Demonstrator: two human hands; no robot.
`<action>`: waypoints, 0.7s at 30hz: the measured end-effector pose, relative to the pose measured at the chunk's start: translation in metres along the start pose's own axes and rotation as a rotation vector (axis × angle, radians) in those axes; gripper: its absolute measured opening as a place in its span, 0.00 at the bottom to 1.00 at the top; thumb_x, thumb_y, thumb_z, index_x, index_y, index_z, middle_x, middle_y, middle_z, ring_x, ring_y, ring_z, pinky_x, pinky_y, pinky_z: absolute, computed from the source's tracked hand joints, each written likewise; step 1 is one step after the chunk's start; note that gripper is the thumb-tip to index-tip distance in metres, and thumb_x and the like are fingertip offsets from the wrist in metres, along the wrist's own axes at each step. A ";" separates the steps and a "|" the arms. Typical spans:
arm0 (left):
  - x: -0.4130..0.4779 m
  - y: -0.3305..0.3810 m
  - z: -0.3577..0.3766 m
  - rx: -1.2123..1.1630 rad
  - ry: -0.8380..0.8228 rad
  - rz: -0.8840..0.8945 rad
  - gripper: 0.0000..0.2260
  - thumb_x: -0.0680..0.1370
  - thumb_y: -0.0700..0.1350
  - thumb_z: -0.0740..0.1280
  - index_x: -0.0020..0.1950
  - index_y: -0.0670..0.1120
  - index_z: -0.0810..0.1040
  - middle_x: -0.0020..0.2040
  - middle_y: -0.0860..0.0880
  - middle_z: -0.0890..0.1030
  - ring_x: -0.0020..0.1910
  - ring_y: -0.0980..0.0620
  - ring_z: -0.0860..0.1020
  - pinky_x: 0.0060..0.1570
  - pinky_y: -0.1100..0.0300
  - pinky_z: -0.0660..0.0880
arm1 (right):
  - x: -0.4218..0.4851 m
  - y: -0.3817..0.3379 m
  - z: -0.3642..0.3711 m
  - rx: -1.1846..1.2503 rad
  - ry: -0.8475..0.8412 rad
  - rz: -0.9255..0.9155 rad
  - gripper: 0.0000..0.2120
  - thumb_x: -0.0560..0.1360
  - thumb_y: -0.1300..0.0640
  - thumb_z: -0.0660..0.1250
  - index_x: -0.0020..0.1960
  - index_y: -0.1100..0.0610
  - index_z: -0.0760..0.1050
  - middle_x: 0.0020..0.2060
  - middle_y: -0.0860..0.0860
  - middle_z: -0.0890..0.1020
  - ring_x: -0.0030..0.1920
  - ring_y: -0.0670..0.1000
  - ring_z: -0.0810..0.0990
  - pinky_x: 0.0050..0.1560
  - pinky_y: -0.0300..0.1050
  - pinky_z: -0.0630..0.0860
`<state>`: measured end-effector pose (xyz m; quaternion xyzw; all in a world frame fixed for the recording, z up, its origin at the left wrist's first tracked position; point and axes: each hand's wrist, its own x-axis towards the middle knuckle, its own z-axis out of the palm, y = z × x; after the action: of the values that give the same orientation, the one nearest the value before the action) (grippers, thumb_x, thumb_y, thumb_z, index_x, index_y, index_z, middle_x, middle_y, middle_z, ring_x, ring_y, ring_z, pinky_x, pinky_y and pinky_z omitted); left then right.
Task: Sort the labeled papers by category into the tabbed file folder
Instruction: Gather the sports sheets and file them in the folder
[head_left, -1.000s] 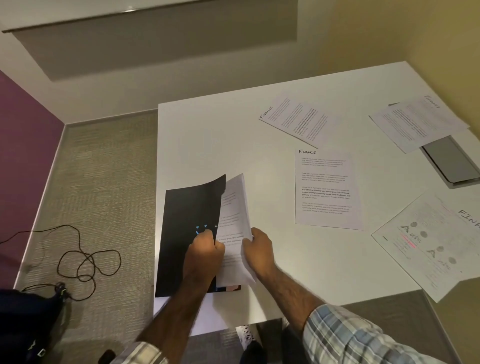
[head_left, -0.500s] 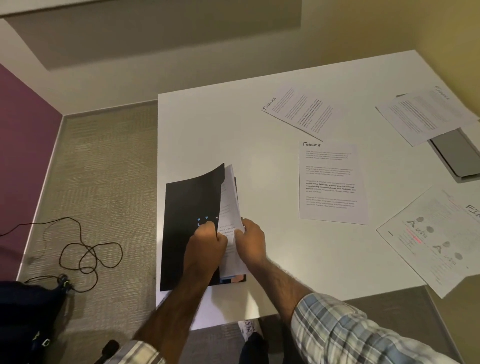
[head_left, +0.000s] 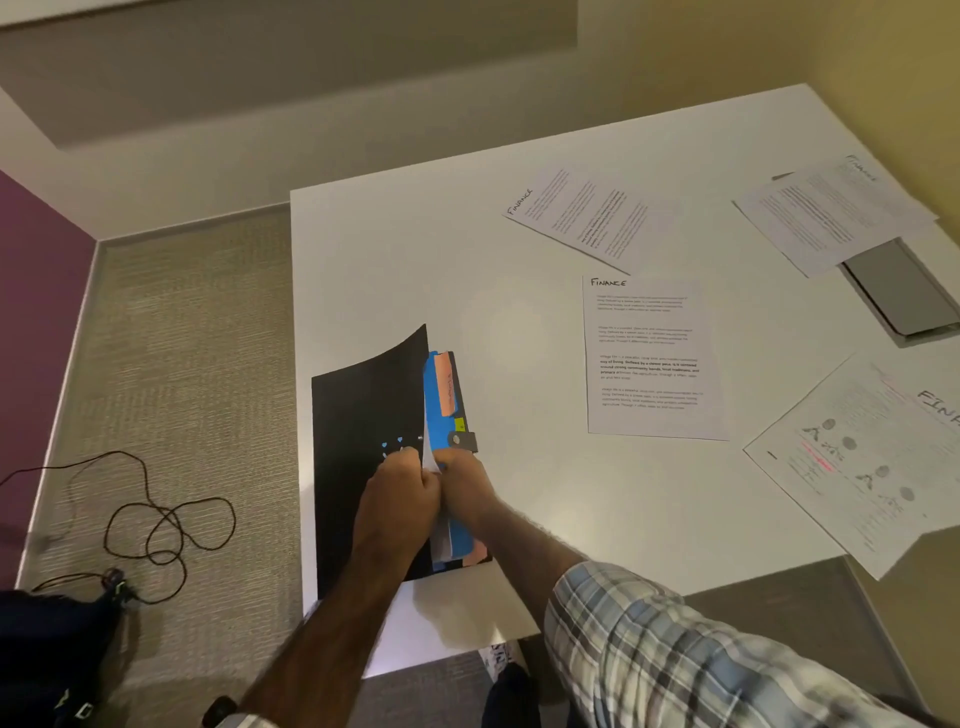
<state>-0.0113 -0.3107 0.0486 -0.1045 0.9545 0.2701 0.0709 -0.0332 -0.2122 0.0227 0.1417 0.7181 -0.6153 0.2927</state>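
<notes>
A black tabbed file folder (head_left: 363, 415) lies at the table's near left corner, its cover lifted. Blue dividers (head_left: 441, 415) and an orange tab (head_left: 445, 382) show at its right edge. My left hand (head_left: 400, 493) grips the cover's edge. My right hand (head_left: 460, 480) is closed on a white sheet (head_left: 429, 457) that sits almost wholly between the dividers. Several papers headed "FINANCE" lie on the table: one in the middle (head_left: 649, 358), one farther back (head_left: 576, 218), one far right (head_left: 831, 213), and a diagram sheet (head_left: 862, 462) over the right edge.
A grey hatch (head_left: 904, 296) is set in the white table (head_left: 405, 270) at far right, partly under a paper. On the carpet to the left lie a coiled black cable (head_left: 156, 519) and a dark bag (head_left: 52, 649).
The white sheet, fanned out a second ago, has slid down into the folder, so the blue dividers and orange tab now show. Both hands have come together at the folder's edge.
</notes>
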 end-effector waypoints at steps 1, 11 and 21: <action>0.000 0.001 0.000 0.003 -0.009 0.001 0.08 0.82 0.45 0.65 0.45 0.46 0.71 0.47 0.45 0.81 0.45 0.52 0.81 0.43 0.62 0.79 | 0.001 0.000 0.000 0.008 -0.016 0.004 0.12 0.74 0.48 0.56 0.46 0.55 0.72 0.56 0.61 0.80 0.61 0.58 0.78 0.64 0.59 0.77; -0.003 0.017 0.004 0.026 -0.041 -0.035 0.09 0.82 0.50 0.65 0.46 0.48 0.70 0.43 0.53 0.74 0.42 0.56 0.79 0.35 0.71 0.69 | 0.020 0.025 -0.018 -0.305 0.084 -0.055 0.11 0.84 0.50 0.60 0.46 0.54 0.75 0.41 0.43 0.78 0.43 0.45 0.79 0.37 0.29 0.70; -0.002 0.013 0.012 0.248 -0.203 0.051 0.09 0.79 0.49 0.69 0.50 0.44 0.76 0.47 0.45 0.78 0.43 0.50 0.79 0.37 0.61 0.75 | 0.003 0.020 -0.040 -0.337 0.129 -0.090 0.12 0.82 0.50 0.62 0.44 0.53 0.78 0.40 0.51 0.84 0.38 0.49 0.82 0.41 0.41 0.80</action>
<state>-0.0114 -0.2932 0.0455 -0.0427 0.9708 0.1612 0.1727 -0.0340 -0.1695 0.0074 0.0975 0.8339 -0.4883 0.2379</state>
